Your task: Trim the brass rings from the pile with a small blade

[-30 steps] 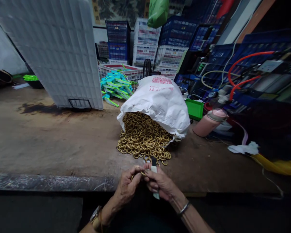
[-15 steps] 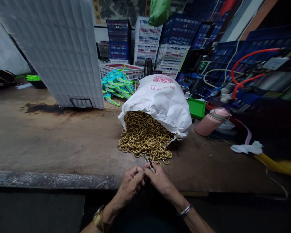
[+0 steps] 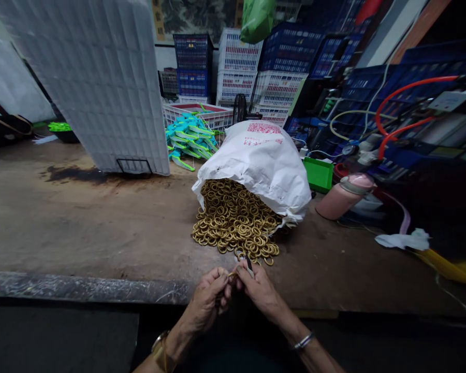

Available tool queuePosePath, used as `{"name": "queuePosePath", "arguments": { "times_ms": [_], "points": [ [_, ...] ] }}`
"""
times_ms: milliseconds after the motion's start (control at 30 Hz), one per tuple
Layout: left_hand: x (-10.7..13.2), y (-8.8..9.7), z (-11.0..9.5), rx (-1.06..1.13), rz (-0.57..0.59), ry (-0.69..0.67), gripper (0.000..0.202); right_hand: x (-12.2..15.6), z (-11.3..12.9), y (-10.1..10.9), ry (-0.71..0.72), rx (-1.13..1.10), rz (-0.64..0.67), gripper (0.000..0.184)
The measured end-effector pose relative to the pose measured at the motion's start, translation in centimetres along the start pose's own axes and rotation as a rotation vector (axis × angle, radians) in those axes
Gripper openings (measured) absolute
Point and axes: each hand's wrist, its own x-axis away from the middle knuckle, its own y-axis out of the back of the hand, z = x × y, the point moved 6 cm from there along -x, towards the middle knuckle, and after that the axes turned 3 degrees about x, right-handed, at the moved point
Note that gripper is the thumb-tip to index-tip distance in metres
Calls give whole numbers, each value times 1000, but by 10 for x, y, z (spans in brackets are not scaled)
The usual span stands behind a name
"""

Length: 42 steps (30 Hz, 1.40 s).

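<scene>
My left hand [image 3: 208, 294] is closed at the table's front edge, pinching a brass-coloured ring [image 3: 232, 275] between thumb and fingertips. Close beside it, my right hand [image 3: 259, 289] is closed around a slim tool [image 3: 249, 267] with a dark, narrow end that sticks up past the thumb; its exact kind is unclear. The right fingertips also meet the ring's near side. Just beyond both hands lies a heap of brass-coloured rings [image 3: 233, 223], spilling from the mouth of a white woven sack [image 3: 260, 160] that rests on its side.
A tall white ribbed panel [image 3: 116, 93] stands on the wooden table [image 3: 101, 223] at the left. Behind lie turquoise-and-green pieces [image 3: 190, 137]. Right of the sack are a green tray [image 3: 318, 174] and a pink bottle [image 3: 344, 197]. Stacked crates [image 3: 236, 62] fill the back.
My hands have parted slightly at the fingertips, and the ring now shows between them. The right hand has shifted a little right with the slim tool. The whole view has also shifted slightly.
</scene>
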Motion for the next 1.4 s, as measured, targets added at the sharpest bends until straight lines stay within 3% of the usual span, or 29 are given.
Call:
{"name": "queuePosePath", "arguments": {
  "times_ms": [100,200,367,533,633,767,867,1100,1400],
  "points": [
    [-1,4,0,-29,-45,-22,33,3,4,1,57,210,-43,25],
    [-2,6,0,-99,-77,-46,34,8,9,-5,111,417,17,16],
    [-1,8,-4,-227,-123,-70,36,12,11,-8,124,621,48,32],
    [5,5,-11,-325,-122,-93,35,12,8,-10,95,756,117,35],
    [9,3,-10,-332,-90,-83,32,9,1,0,52,846,64,36],
    [11,1,-4,-155,-16,-35,26,3,-13,26,-50,896,-123,34],
    [8,0,-4,20,-6,-14,27,0,-18,35,-39,884,-221,30],
    [5,2,-10,119,-64,-47,18,-7,-9,25,-46,929,-242,21],
    [0,14,-1,361,-94,59,19,-18,-11,27,-147,927,-222,15]
  ]
}}
